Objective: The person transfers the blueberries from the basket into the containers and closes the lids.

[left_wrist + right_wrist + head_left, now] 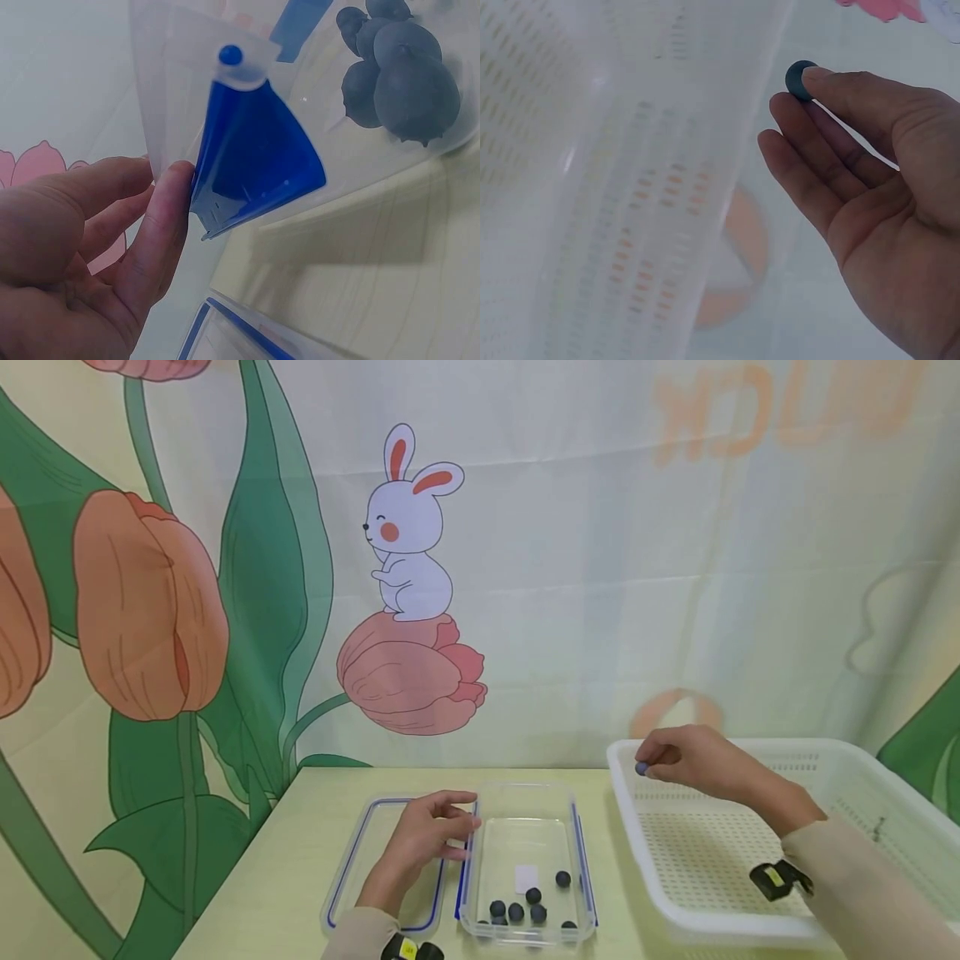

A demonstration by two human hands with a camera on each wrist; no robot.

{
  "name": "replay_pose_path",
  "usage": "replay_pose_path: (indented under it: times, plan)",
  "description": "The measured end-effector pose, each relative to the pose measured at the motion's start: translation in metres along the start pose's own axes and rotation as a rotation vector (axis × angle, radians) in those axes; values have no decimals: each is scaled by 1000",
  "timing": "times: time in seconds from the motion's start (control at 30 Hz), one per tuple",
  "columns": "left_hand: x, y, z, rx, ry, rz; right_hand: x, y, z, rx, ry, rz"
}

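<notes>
My right hand (693, 764) pinches a blueberry (641, 768) between thumb and fingertips, above the left rim of a white plastic basket (630, 835). The same blueberry (800, 80) shows dark and round at the fingertips in the right wrist view. My left hand (423, 831) touches the left side of a clear lidless box (525, 802), its fingers loosely bent. In the left wrist view, one finger (161, 232) lies against the box's blue side clip (255, 157). Several blueberries (537, 912) lie in the box, mostly toward its near end.
A clear lid (348, 877) with a blue seal lies left of the box, partly under my left hand. The pale yellow table (255, 877) ends at a curtain (540, 568) printed with tulips and a rabbit. The basket has slotted walls and a perforated floor.
</notes>
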State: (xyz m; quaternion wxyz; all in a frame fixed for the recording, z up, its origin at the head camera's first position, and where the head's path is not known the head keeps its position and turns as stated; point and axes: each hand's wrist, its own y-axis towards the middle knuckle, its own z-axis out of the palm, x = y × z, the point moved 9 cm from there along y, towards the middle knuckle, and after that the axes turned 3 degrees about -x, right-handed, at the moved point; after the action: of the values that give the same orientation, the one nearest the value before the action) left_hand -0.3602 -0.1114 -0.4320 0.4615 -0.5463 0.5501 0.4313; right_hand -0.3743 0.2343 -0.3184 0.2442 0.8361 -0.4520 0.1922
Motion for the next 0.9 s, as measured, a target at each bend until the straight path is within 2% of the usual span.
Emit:
replay_pose_path:
  times: [0.2,0.4,0.53,0.9]
  plan:
    - [0,1,0,0,-3,4,28,-7,-13,-66,19,-6]
    - [-1,1,0,4,-3,7,52,-15,-18,-109,65,-54]
    - [-1,1,0,6,-6,5,71,-22,-16,-126,114,-106]
    - [-2,0,0,8,-11,2,116,-34,2,-158,125,-229]
